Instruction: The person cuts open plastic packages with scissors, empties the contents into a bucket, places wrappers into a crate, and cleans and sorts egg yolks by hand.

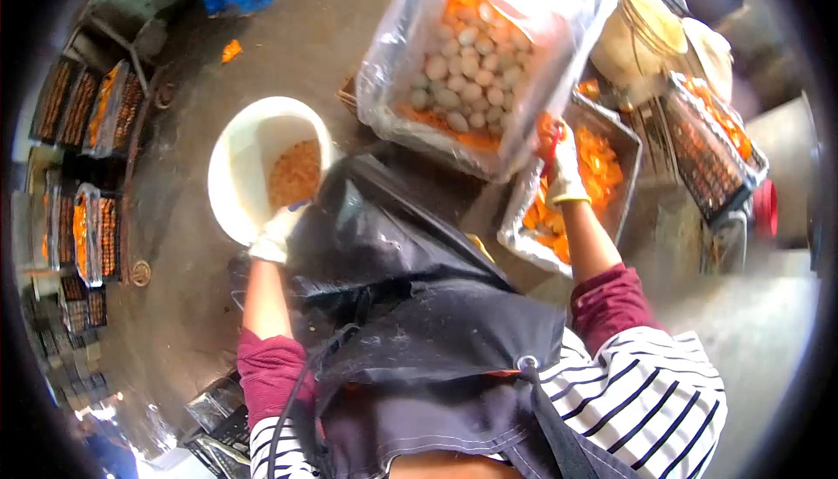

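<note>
My left hand (279, 233), in a pale glove, is at the near rim of a white bucket (229, 160). Its fingers look closed around something with a small blue part, too unclear to name. Inside the bucket lies a brownish-orange mass (295, 174). My right hand (566, 165), also gloved, is over a lined crate of orange pieces (601, 160), beside the corner of a higher crate. A small red thing shows at its curled fingers; its kind is unclear. That higher crate, lined with clear plastic (384, 86), contains many pale, egg-like rounded things (471, 69) and some orange material.
At right stand a dark lattice crate (703, 160) with orange contents, a yellowish bucket (655, 21) and a red container (765, 208). Stacked crates (96, 235) line the left side. An orange scrap (231, 51) lies on the floor. A black apron (419, 331) covers my lap.
</note>
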A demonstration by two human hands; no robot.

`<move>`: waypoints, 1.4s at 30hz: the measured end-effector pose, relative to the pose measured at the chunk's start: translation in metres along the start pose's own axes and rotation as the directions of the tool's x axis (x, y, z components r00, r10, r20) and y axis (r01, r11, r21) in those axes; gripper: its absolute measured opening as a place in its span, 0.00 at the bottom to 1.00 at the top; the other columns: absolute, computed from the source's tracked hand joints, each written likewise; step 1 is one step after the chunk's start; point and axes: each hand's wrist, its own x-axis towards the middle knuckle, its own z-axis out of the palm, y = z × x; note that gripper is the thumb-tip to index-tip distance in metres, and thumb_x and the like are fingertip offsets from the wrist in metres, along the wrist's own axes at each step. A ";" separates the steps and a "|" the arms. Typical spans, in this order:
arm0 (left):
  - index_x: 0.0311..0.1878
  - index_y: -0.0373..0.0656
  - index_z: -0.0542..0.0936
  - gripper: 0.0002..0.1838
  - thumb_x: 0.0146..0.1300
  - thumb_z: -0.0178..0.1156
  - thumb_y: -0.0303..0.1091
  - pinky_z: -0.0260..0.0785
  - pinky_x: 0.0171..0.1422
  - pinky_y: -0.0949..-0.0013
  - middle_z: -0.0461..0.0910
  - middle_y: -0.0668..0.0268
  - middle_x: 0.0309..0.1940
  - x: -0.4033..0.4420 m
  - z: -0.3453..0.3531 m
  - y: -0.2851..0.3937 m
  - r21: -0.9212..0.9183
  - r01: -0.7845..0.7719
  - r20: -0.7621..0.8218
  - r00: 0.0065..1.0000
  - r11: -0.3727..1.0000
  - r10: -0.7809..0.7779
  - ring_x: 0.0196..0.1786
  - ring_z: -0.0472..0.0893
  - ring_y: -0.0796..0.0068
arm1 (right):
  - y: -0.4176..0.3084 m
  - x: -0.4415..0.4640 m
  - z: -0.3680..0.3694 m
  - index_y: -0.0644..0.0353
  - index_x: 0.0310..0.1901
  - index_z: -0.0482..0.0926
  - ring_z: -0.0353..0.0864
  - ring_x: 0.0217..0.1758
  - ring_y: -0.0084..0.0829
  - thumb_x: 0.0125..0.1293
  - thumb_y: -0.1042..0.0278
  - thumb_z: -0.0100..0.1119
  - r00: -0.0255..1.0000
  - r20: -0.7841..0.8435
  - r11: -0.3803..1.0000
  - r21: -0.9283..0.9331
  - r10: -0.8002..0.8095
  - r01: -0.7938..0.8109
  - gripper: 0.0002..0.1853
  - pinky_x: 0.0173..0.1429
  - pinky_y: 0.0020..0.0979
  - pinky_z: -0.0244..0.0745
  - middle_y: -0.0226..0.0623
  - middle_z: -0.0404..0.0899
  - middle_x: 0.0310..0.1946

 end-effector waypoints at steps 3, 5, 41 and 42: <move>0.52 0.43 0.76 0.15 0.66 0.48 0.34 0.68 0.58 0.68 0.78 0.55 0.49 -0.035 -0.031 0.040 0.004 -0.078 -0.019 0.997 0.997 0.078 0.54 0.77 0.64 | -0.027 -0.053 -0.006 0.52 0.41 0.73 0.72 0.25 0.22 0.69 0.59 0.47 0.990 -0.068 0.972 -0.191 0.127 -0.138 0.08 0.27 0.25 0.70 0.26 0.74 0.29; 0.53 0.41 0.77 0.15 0.66 0.51 0.32 0.68 0.56 0.71 0.80 0.58 0.48 -0.045 -0.031 0.029 -0.251 -0.076 -0.092 0.994 0.965 0.054 0.52 0.78 0.69 | -0.024 -0.067 -0.024 0.51 0.39 0.72 0.72 0.23 0.22 0.70 0.59 0.45 0.954 -0.110 0.944 -0.154 0.278 -0.293 0.08 0.24 0.24 0.66 0.28 0.75 0.28; 0.68 0.38 0.62 0.27 0.72 0.43 0.44 0.51 0.72 0.63 0.65 0.58 0.65 -0.018 0.005 -0.105 -1.000 0.002 0.001 0.997 0.011 -0.076 0.68 0.65 0.64 | -0.119 -0.148 -0.232 0.50 0.24 0.78 0.64 0.13 0.28 0.59 0.69 0.48 0.566 -0.625 -0.387 -0.779 0.537 -0.493 0.10 0.16 0.32 0.58 0.31 0.70 0.15; 0.68 0.38 0.61 0.27 0.72 0.42 0.44 0.52 0.72 0.64 0.65 0.58 0.65 -0.022 0.000 -0.095 -0.996 -0.059 -0.061 0.998 0.069 -0.029 0.68 0.65 0.64 | -0.110 -0.148 -0.247 0.50 0.24 0.78 0.66 0.13 0.30 0.59 0.69 0.49 0.526 -0.638 -0.453 -0.770 0.562 -0.450 0.09 0.17 0.33 0.60 0.31 0.70 0.14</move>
